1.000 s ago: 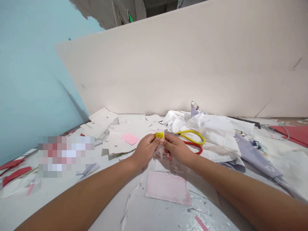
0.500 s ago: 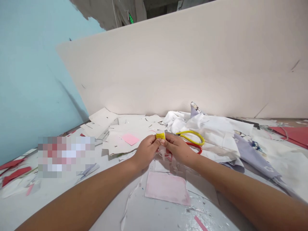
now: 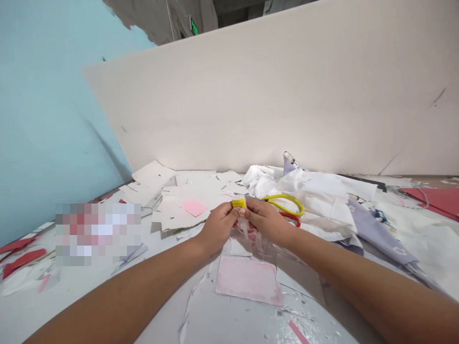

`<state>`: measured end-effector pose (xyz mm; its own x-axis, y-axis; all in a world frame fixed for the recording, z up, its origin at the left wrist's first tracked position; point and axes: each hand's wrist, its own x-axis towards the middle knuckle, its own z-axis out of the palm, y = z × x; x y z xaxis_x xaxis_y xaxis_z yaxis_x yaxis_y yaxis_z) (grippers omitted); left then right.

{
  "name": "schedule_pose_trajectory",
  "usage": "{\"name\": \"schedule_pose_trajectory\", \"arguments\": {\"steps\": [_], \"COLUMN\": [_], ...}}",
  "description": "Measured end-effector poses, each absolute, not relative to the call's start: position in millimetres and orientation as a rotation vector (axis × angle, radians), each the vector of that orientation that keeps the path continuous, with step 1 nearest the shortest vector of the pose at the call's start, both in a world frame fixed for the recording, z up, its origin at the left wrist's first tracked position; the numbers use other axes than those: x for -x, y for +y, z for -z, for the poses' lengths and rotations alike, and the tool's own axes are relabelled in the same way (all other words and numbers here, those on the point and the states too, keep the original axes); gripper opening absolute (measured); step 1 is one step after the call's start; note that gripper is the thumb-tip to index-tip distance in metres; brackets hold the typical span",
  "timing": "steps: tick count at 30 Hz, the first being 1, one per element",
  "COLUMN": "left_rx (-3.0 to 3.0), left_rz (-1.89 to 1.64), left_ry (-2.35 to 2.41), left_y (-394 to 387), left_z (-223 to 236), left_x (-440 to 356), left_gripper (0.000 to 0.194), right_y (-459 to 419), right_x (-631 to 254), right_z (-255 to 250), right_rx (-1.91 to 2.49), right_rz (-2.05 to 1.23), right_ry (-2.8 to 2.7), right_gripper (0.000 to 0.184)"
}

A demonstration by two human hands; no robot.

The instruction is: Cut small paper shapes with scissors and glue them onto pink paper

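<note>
My left hand (image 3: pixel 217 225) and my right hand (image 3: pixel 266 220) meet over the middle of the table, both pinching a small bottle with a yellow label (image 3: pixel 239 203). Its clear lower part shows between my fingers, and thin clear strips hang below it. A pale pink rectangle of paper (image 3: pixel 248 280) lies flat on the table just in front of my hands. Scissors with one yellow and one red handle (image 3: pixel 285 205) lie right behind my right hand.
White paper scraps and a small pink square (image 3: pixel 194 207) are piled behind my left hand. Crumpled white and lilac cloth (image 3: pixel 344 200) fills the right side. Red paper (image 3: pixel 439 198) lies far right, red strips far left. A large beige board (image 3: pixel 272 100) stands behind.
The bottle has sunk slightly lower between my fingers and less of its yellow label shows. My hands have stayed in the same place.
</note>
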<state>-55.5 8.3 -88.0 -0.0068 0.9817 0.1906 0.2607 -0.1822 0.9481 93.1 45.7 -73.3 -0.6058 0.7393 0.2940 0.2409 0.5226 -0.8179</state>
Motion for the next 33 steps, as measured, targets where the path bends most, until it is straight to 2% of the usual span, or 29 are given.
{"name": "schedule_pose_trajectory", "arguments": {"steps": [21, 33], "left_rx": [-1.497, -1.394], "left_rz": [-1.229, -1.231], "left_ry": [1.2, 1.134], "left_y": [10.7, 8.0], "left_z": [94.2, 91.4], "left_x": [54.1, 52.0], "left_gripper": [0.033, 0.029], "right_y": [45.2, 42.2], "right_x": [-96.5, -96.2], "right_z": [64.0, 63.8], "right_rx": [0.817, 0.862], "right_rz": [-0.884, -0.962], "right_ry": [-2.265, -2.247], "right_gripper": [0.025, 0.026]}}
